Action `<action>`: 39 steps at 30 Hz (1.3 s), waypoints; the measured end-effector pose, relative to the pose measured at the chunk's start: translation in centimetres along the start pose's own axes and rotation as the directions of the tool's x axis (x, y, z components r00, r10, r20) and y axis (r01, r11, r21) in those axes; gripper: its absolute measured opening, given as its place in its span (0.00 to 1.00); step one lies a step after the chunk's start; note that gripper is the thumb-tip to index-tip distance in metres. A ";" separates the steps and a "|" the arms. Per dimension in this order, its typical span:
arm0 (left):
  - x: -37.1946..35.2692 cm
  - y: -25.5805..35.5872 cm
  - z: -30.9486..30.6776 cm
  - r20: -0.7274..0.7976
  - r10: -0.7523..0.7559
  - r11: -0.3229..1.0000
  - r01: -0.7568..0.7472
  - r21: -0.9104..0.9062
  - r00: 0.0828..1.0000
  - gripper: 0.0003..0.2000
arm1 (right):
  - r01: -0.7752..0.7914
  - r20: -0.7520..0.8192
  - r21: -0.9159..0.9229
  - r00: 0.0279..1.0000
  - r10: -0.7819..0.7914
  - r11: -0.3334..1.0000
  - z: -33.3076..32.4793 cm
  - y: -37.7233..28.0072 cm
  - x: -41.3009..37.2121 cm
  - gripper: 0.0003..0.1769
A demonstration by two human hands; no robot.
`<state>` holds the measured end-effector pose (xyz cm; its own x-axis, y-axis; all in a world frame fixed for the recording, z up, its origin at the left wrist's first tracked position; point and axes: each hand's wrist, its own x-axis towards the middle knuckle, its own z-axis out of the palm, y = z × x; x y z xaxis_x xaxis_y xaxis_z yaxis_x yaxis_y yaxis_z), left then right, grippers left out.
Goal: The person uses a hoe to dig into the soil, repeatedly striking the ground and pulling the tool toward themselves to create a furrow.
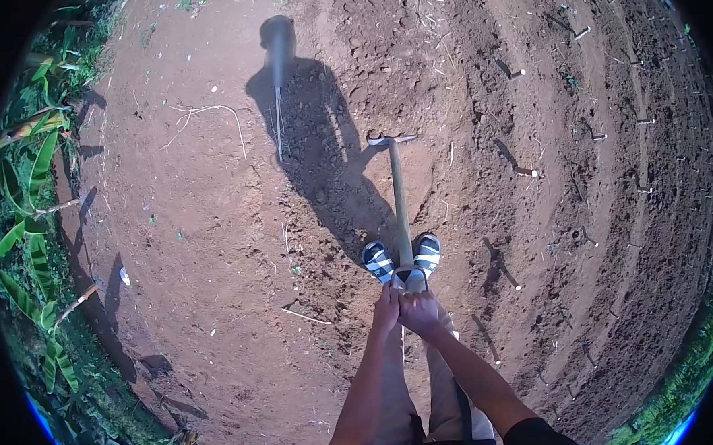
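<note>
A spade with a long wooden shaft reaches away from me. Its dark D-shaped grip is at my hands. The metal head meets the brown soil at the far end, and most of its blade is hidden. My right hand is closed at the grip, knuckles up. Close against it on the left, my left hand is also closed at the grip; its fingertips are partly hidden. My feet in striped sandals stand on either side of the shaft.
Rows of short cut stems stick up from the tilled soil on the right. Dry twigs lie at the left. Broad-leaved green plants line the left edge, and grass borders the lower right. My shadow falls ahead.
</note>
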<state>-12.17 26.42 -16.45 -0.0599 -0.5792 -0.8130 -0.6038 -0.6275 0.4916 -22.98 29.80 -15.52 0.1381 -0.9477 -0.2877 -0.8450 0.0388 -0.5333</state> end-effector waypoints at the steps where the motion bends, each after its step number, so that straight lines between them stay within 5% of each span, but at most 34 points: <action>1: 0.3 -0.7 0.2 0.001 -0.005 1.000 0.005 -0.001 1.000 0.20 | -0.001 0.005 0.002 1.000 0.001 1.000 0.5 0.0 -0.1 0.18; 3: 0.4 -2.2 0.6 0.021 -0.017 1.000 0.017 0.009 1.000 0.20 | -0.058 0.222 -0.013 0.973 0.060 0.998 1.7 0.2 -0.5 0.19; 7: 1.2 -5.4 1.0 0.090 -0.100 0.994 0.096 0.050 0.991 0.22 | -0.071 0.308 -0.096 0.946 0.097 0.993 5.1 0.9 -1.2 0.18; 11: 0.7 -9.8 -0.2 -0.019 0.079 0.996 -0.078 0.041 0.997 0.24 | -0.130 0.446 -0.179 0.873 0.198 0.975 9.0 2.6 -1.7 0.11; 13: -0.1 -10.9 -2.4 0.018 -0.120 0.989 0.121 -0.089 0.993 0.23 | -0.139 0.476 -0.185 0.853 0.213 0.973 12.5 4.7 -2.2 0.11; 15: -0.8 -15.3 -3.9 -0.003 -0.114 0.985 0.113 -0.133 0.993 0.25 | -0.150 0.499 -0.192 0.836 0.228 0.970 15.5 6.4 -2.5 0.10; 20: -7.5 -21.9 -8.8 -0.100 -0.398 0.901 0.369 -0.229 0.912 0.22 | -0.266 0.523 -0.174 0.791 0.318 0.948 13.5 4.2 -2.0 0.09; 24: -15.5 -23.4 -10.4 -0.115 -0.428 0.892 0.399 -0.212 0.897 0.21 | -0.224 0.480 -0.136 0.837 0.262 0.965 6.6 2.3 -0.1 0.11; 27: -22.0 -22.7 -10.5 -0.072 -0.457 0.852 0.413 -0.321 0.887 0.19 | -0.206 0.605 -0.113 0.762 0.232 0.972 -1.8 0.3 2.6 0.19; 30: -25.8 -19.2 -10.5 0.040 -0.383 0.838 0.365 -0.406 0.923 0.16 | -0.078 0.451 -0.220 0.876 0.172 0.972 -13.8 -2.7 7.9 0.28; 31: -26.7 -17.2 -10.8 0.050 -0.328 0.847 0.317 -0.426 0.943 0.14 | 0.066 0.529 -0.288 0.843 0.101 0.955 -19.5 -4.4 11.0 0.29; 33: -28.5 -14.6 -11.3 0.162 -0.328 0.872 0.364 -0.328 0.931 0.13 | -0.011 0.216 -0.233 0.974 0.063 0.972 -28.6 -7.7 15.8 0.30; 35: -29.7 -14.7 -11.9 0.204 -0.246 0.895 0.303 -0.327 0.948 0.11 | -0.074 -0.050 -0.198 0.997 0.066 0.977 -36.7 -12.1 17.8 0.28; 37: -31.0 -14.7 -12.0 0.169 -0.211 0.899 0.259 -0.352 0.963 0.11 | -0.174 0.163 -0.099 0.969 0.188 0.980 -43.5 -15.7 17.6 0.33; 39: -32.0 -15.0 -11.6 0.148 -0.188 0.900 0.230 -0.370 0.971 0.10 | -0.156 0.198 -0.113 0.964 0.176 0.981 -45.0 -17.3 15.7 0.34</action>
<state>8.06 48.31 5.81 -0.0626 -0.3677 -0.9278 -0.2635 -0.8906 0.3708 -29.49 0.00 25.02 0.0872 -0.8442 -0.5289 -0.9090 0.1498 -0.3889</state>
